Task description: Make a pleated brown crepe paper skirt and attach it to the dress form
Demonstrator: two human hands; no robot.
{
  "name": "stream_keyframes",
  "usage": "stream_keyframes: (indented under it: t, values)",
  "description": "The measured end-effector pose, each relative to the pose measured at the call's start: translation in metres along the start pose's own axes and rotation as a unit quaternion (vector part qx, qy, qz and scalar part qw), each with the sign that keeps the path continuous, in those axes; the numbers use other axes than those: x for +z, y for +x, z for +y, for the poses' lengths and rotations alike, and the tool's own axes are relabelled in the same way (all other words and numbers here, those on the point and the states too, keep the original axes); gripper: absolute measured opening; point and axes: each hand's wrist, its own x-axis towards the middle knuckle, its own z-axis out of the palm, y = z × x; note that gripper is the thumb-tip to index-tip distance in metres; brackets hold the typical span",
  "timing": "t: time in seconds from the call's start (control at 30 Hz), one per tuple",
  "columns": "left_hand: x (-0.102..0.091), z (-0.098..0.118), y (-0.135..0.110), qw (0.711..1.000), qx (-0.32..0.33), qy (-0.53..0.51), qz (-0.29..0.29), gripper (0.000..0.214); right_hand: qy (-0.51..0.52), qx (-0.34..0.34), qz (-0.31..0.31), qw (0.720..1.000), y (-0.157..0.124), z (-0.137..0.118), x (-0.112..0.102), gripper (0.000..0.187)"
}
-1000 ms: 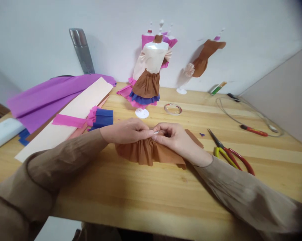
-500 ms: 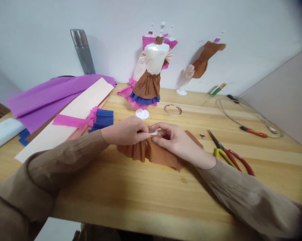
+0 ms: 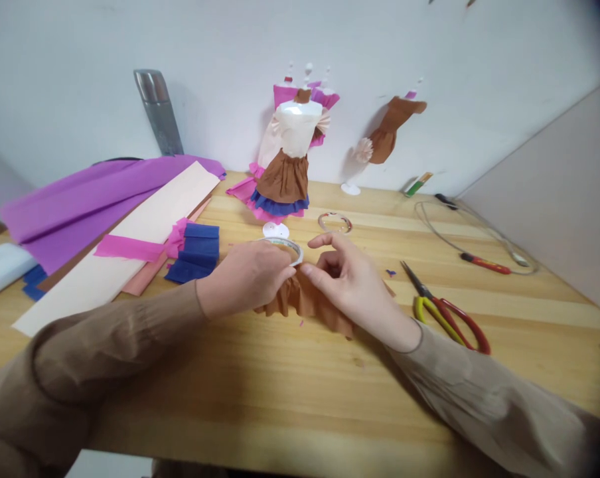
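My left hand (image 3: 247, 275) is closed round a roll of clear tape (image 3: 299, 252), whose ring stands out above its fingers. Just below the roll is a gathered strip of brown crepe paper (image 3: 324, 307), ruffled at its left part and partly covered by both hands. My right hand (image 3: 352, 282) has its thumb at the strip's upper edge. Its index finger is raised and reaches toward the tape roll, while the other fingers curl in by the paper. The fingers under the paper are hidden.
Behind my hands stands a doll-sized dress form (image 3: 300, 133) in paper clothes, near a clear ring (image 3: 334, 222). Scissors (image 3: 444, 309) lie to the right, a corded tool (image 3: 486, 263) farther out. Purple crepe paper (image 3: 81, 199), a cream strip (image 3: 145, 232) and a blue piece (image 3: 200, 249) lie left.
The tape roll has come up into view in my left hand. My right index finger has lifted away from the left fingertips, and the hands have parted slightly. The view has shifted a little.
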Motion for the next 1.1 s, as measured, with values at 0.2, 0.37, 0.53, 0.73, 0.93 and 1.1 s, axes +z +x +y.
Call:
stream_keyframes:
  t: [0.2, 0.37, 0.53, 0.73, 0.93, 1.1]
  values:
    - [-0.001, -0.001, 0.003, 1.0, -0.013, 0.011, -0.01, 0.026, 0.098, 0.028, -0.032, 0.994, 0.007, 0.006, -0.001, 0.023]
    - [-0.001, 0.0, 0.004, 1.0, -0.011, 0.006, 0.006, 0.027, 0.146, 0.037, -0.015, 0.989, 0.002, 0.003, 0.003, 0.018]
    - [-0.001, 0.001, 0.003, 1.0, 0.006, -0.008, 0.018, 0.031, 0.176, 0.058, 0.0, 0.983, -0.004, -0.003, 0.007, 0.015]
    - [0.002, 0.0, 0.003, 0.999, 0.018, -0.016, 0.032, 0.03, 0.178, 0.047, -0.004, 0.983, -0.005, -0.003, 0.006, 0.011]
    - [0.007, -0.004, 0.005, 0.997, 0.037, -0.04, 0.056, 0.032, 0.199, 0.048, -0.03, 0.978, -0.004, -0.002, 0.002, 0.01]
    - [0.006, -0.005, 0.005, 0.994, 0.052, -0.08, 0.054, 0.032, 0.192, 0.026, -0.03, 0.981, -0.002, -0.003, 0.0, 0.009]
